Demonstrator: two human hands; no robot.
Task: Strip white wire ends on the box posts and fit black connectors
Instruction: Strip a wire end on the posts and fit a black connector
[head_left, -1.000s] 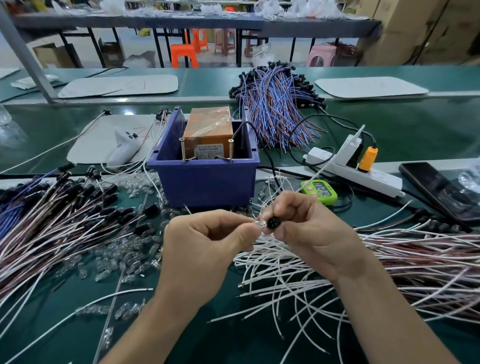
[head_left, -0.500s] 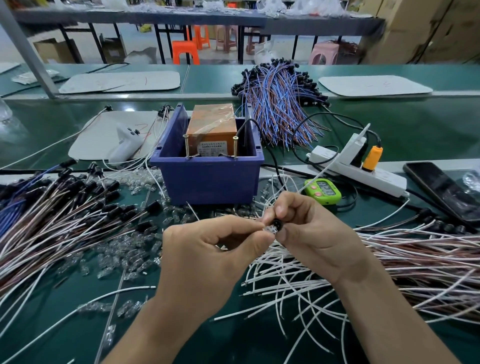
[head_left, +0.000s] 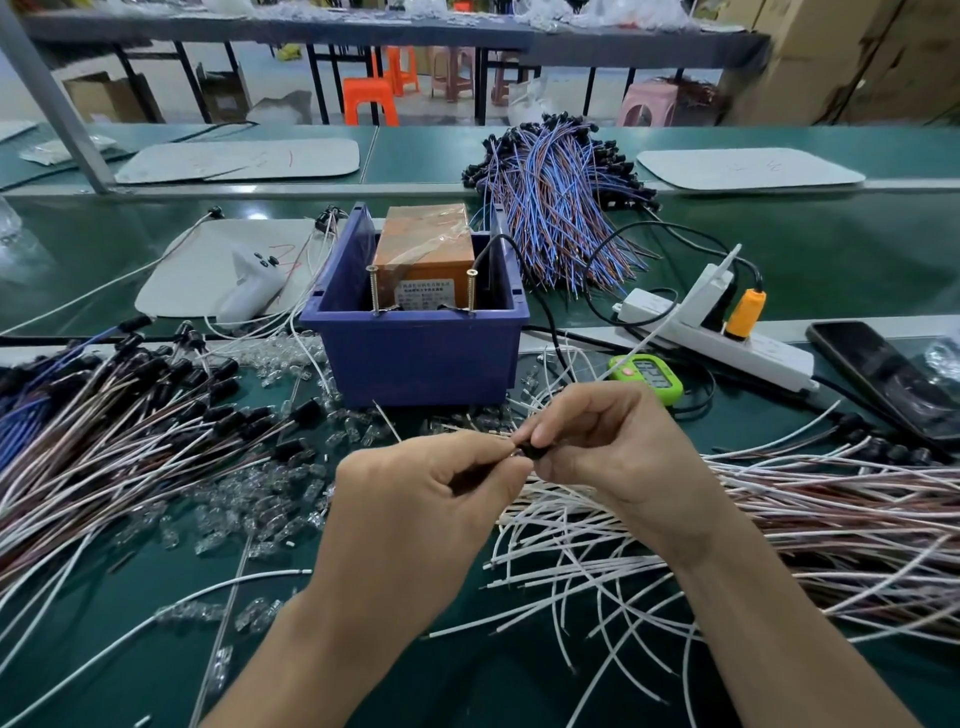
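The right hand (head_left: 618, 447) pinched a black connector (head_left: 531, 450) between thumb and forefinger, its other fingers curled. The left hand (head_left: 415, 499) met it tip to tip, thumb and forefinger nipping the connector's other end; anything else between those tips was hidden. Both hands hung in front of the blue bin (head_left: 421, 358), a little to its right, above the green table (head_left: 457, 686). Under the right wrist, in front and to the right of the bin, sprawled a loose pile of white wires (head_left: 597, 545) with bare ends. In front and to the left of the bin lay a heap of capped wires (head_left: 130, 415) with black ends, and small clear pieces (head_left: 260, 488) were scattered between that heap and the bin. Inside the bin stood an orange box (head_left: 426, 244) wrapped in tape, with two upright posts (head_left: 373, 288) by the bin's front wall, one towards each side. Just right of the bin lay a green timer (head_left: 649, 374), farther right a white power strip (head_left: 727, 338) bearing an orange plug (head_left: 745, 312), and farthest right a dark phone (head_left: 883, 374). Behind the bin to the right lay a bundle (head_left: 561, 208) of blue and brown wires. Left of the bin a white tool (head_left: 249, 286) rested on a pale mat (head_left: 176, 280).
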